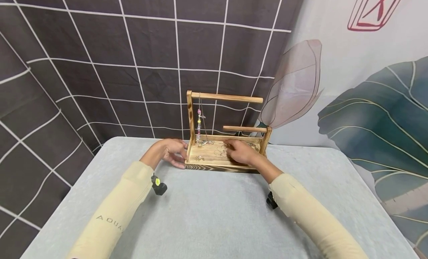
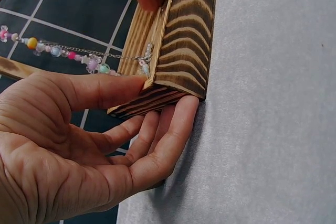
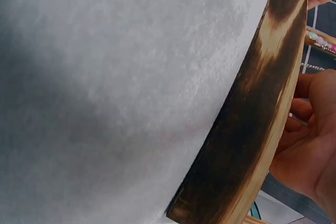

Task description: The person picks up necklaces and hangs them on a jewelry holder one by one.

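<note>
A wooden jewelry stand with a shallow tray base and two hanging bars stands on the table. At its left end, my left hand holds the tray, with the thumb on the top edge and fingers against the outer side, as the left wrist view shows. My right hand reaches over the front wall into the tray, its fingers bent down beside some thin wire-like hoops. Its fingertips are hidden, and I cannot tell whether they pinch anything. A colorful beaded strand and a thin chain hang from the tall bar.
Small jewelry pieces lie at the tray's front left, and more chains at its right. The upper bar and lower bar rise above the tray. Behind the grey-covered table hangs a dark grid-patterned curtain.
</note>
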Demonstrator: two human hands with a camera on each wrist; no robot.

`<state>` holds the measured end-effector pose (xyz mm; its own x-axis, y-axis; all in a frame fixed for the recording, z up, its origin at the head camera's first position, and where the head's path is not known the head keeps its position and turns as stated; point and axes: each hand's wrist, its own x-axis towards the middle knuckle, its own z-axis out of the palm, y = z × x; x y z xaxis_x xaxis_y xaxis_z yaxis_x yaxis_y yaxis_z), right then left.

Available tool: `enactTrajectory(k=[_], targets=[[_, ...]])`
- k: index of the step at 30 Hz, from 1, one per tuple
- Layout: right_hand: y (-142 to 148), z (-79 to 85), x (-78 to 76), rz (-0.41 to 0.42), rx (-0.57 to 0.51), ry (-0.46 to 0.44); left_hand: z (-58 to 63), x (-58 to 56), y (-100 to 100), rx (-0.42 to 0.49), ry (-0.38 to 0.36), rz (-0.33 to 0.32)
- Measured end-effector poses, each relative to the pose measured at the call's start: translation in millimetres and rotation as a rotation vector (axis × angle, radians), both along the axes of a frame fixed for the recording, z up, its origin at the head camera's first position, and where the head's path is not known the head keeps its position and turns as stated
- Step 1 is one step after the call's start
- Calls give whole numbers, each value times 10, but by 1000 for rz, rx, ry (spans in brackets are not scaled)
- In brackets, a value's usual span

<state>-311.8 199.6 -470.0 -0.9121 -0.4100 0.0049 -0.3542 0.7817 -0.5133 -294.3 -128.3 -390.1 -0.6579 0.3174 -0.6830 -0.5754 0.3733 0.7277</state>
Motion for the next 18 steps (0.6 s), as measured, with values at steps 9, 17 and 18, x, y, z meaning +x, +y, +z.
enactTrajectory(k=[9, 17, 18], targets=[[88, -28, -36, 24, 141, 28, -8, 4, 2, 4, 10, 0], [167, -64, -62, 27, 202, 106, 3, 17, 3, 8, 16, -9], [176, -70, -65, 31, 206, 117, 3, 19, 4, 8, 17, -9]])
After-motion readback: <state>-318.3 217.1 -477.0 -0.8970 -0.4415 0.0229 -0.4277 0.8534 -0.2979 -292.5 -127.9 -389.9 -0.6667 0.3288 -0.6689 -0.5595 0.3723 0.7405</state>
